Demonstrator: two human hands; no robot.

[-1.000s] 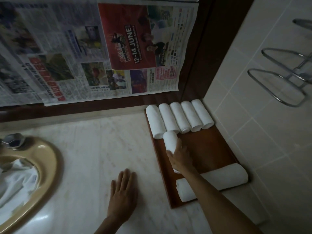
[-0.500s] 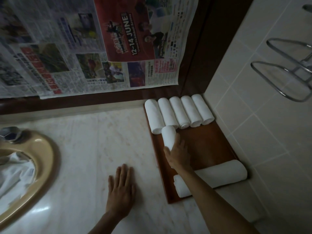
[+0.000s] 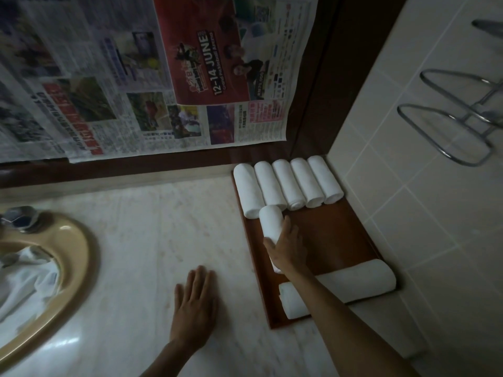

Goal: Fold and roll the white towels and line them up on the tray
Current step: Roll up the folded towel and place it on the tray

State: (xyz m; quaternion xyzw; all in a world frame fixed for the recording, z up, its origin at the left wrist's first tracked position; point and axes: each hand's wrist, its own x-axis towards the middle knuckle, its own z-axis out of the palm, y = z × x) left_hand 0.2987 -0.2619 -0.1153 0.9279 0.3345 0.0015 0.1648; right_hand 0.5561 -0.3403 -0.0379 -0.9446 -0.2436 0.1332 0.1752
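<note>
Being set down on the brown wooden tray (image 3: 340, 235), a sixth rolled white towel (image 3: 271, 221) is wrapped by the right hand (image 3: 288, 250), fingers seemingly curled around it; nudging flush with the back row (image 3: 288, 185) is called for next. Left hand (image 3: 194, 308) is pressed flat, fingers together, on the pale marble counter (image 3: 141, 240).

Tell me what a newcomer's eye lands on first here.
The row of five rolled white towels at the far end of the wooden tray stands out. The right hand rests on a sixth roll just in front. Bright newspaper covers the wall behind.
</note>
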